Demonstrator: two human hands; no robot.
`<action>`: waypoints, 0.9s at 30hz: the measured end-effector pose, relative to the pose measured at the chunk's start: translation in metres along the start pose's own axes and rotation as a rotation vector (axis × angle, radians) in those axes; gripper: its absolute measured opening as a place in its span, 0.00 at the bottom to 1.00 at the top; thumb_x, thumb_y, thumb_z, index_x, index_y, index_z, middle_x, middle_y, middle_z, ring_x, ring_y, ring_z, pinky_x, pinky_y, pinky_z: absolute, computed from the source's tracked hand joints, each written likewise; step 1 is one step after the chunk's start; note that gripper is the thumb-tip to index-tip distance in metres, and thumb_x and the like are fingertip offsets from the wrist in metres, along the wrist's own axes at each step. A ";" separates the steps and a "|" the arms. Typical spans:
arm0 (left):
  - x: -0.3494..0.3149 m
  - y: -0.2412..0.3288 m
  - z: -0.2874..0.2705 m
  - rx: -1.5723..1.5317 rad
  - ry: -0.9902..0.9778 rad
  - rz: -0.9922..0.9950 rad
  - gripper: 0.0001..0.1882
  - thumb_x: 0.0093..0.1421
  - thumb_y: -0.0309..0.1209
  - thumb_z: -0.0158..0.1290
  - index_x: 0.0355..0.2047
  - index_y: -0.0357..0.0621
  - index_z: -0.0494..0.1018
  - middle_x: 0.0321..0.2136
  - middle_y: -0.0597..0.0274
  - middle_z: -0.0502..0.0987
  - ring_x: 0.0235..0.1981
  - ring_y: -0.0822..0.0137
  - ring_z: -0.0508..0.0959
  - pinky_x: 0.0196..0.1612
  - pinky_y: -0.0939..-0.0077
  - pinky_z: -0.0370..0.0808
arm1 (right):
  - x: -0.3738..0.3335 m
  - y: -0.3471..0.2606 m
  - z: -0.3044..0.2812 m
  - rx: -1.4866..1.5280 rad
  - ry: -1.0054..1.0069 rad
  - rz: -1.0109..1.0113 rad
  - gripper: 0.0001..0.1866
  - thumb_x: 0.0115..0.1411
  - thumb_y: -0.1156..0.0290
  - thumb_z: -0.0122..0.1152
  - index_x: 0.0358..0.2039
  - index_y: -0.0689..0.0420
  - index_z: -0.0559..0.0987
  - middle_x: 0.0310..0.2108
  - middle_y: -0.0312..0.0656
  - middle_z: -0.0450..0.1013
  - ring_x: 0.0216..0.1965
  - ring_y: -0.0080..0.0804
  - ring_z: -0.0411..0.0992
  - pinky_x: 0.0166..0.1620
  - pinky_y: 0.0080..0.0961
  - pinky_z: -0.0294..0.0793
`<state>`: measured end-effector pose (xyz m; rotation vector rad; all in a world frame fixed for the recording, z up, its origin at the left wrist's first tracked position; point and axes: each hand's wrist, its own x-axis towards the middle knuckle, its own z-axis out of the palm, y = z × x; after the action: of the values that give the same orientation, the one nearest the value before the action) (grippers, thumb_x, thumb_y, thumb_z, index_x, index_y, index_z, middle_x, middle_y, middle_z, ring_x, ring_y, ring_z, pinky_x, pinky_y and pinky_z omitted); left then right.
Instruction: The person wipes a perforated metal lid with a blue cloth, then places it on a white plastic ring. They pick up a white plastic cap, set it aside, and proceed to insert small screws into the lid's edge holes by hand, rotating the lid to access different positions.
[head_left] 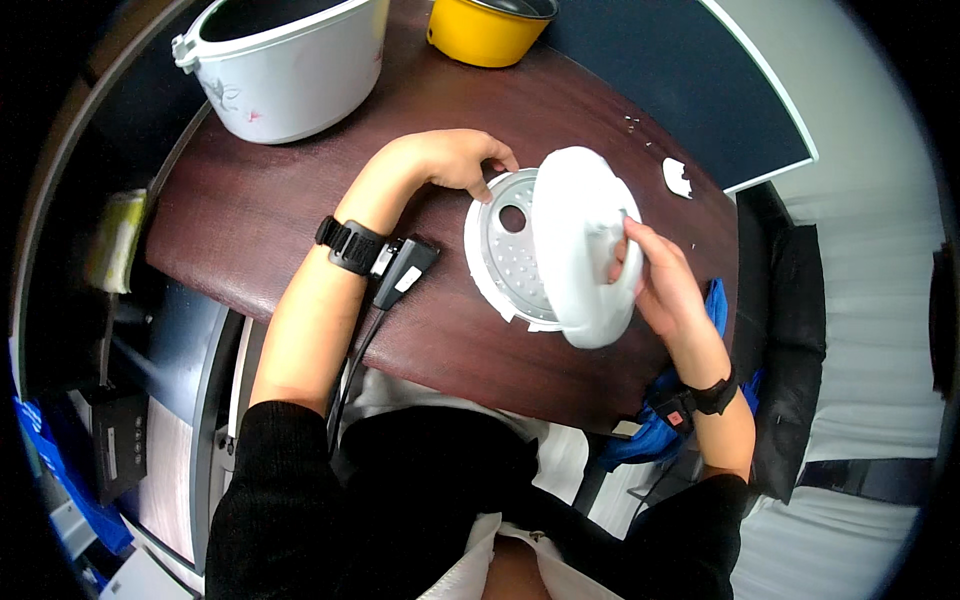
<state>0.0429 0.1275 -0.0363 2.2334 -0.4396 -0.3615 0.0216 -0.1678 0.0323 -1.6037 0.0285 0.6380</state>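
In my right hand (pixel 662 275) is the handle of a white rice cooker lid (pixel 570 230), the fingers wrapped round it. The lid stands tilted on its side over the table. Against its left side lies a round silver inner lid plate (pixel 505 265) with a white rim, a round hole and several small bumps. My left hand (pixel 465 160) pinches the plate's far left rim between thumb and fingers. Part of the plate is hidden behind the lid.
A white rice cooker body (pixel 290 85) stands far left on the dark wooden table (pixel 240 220), with a yellow pot (pixel 480 35) at the back. A broken white piece (pixel 678 178) and small crumbs lie right. A dark partition (pixel 690 90) borders the far side.
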 end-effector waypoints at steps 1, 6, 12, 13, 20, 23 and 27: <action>0.000 -0.002 0.000 0.015 0.004 0.008 0.29 0.45 0.24 0.64 0.51 0.46 0.74 0.49 0.57 0.76 0.52 0.57 0.73 0.55 0.69 0.68 | 0.004 0.002 0.007 -0.012 0.002 0.024 0.16 0.64 0.61 0.56 0.38 0.64 0.75 0.28 0.41 0.75 0.28 0.29 0.75 0.34 0.25 0.74; 0.003 -0.012 -0.001 -0.047 -0.005 0.004 0.31 0.45 0.23 0.62 0.53 0.45 0.72 0.48 0.60 0.76 0.40 0.64 0.77 0.44 0.72 0.73 | 0.023 0.013 0.023 -0.026 -0.055 0.069 0.19 0.65 0.63 0.54 0.45 0.70 0.72 0.34 0.46 0.76 0.31 0.31 0.76 0.38 0.29 0.78; -0.001 -0.002 -0.001 -0.080 0.025 -0.103 0.27 0.49 0.20 0.50 0.53 0.41 0.71 0.43 0.61 0.78 0.28 0.71 0.75 0.32 0.77 0.74 | 0.023 0.014 0.042 -0.095 -0.043 0.071 0.19 0.66 0.62 0.53 0.44 0.69 0.72 0.34 0.46 0.76 0.32 0.29 0.78 0.37 0.24 0.81; 0.000 -0.002 -0.001 -0.101 0.029 -0.122 0.26 0.50 0.21 0.49 0.53 0.41 0.71 0.42 0.61 0.78 0.28 0.71 0.75 0.32 0.77 0.74 | 0.024 0.014 0.043 -0.117 -0.040 0.080 0.19 0.66 0.62 0.52 0.44 0.70 0.71 0.35 0.46 0.76 0.32 0.29 0.78 0.38 0.24 0.81; 0.006 -0.005 0.004 -0.121 0.046 -0.115 0.21 0.56 0.27 0.50 0.51 0.40 0.72 0.37 0.60 0.78 0.30 0.70 0.76 0.34 0.75 0.74 | 0.023 0.019 0.042 -0.187 -0.049 0.083 0.21 0.67 0.61 0.51 0.45 0.72 0.71 0.37 0.50 0.76 0.34 0.31 0.79 0.39 0.25 0.82; 0.005 -0.002 0.002 -0.117 0.030 -0.133 0.20 0.58 0.34 0.53 0.51 0.40 0.73 0.37 0.58 0.78 0.31 0.69 0.76 0.35 0.74 0.74 | 0.020 0.016 0.043 -0.237 -0.037 0.093 0.21 0.67 0.60 0.51 0.44 0.71 0.71 0.37 0.50 0.76 0.34 0.31 0.79 0.37 0.24 0.82; 0.002 -0.002 0.004 0.016 0.064 -0.040 0.26 0.58 0.46 0.57 0.50 0.40 0.73 0.38 0.56 0.78 0.36 0.66 0.77 0.40 0.74 0.74 | 0.026 0.012 0.041 -0.343 -0.060 0.136 0.21 0.67 0.60 0.51 0.44 0.71 0.70 0.36 0.51 0.77 0.34 0.33 0.80 0.37 0.24 0.82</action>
<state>0.0437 0.1252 -0.0406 2.2648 -0.3652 -0.3072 0.0237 -0.1226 0.0108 -1.9232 -0.0171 0.8298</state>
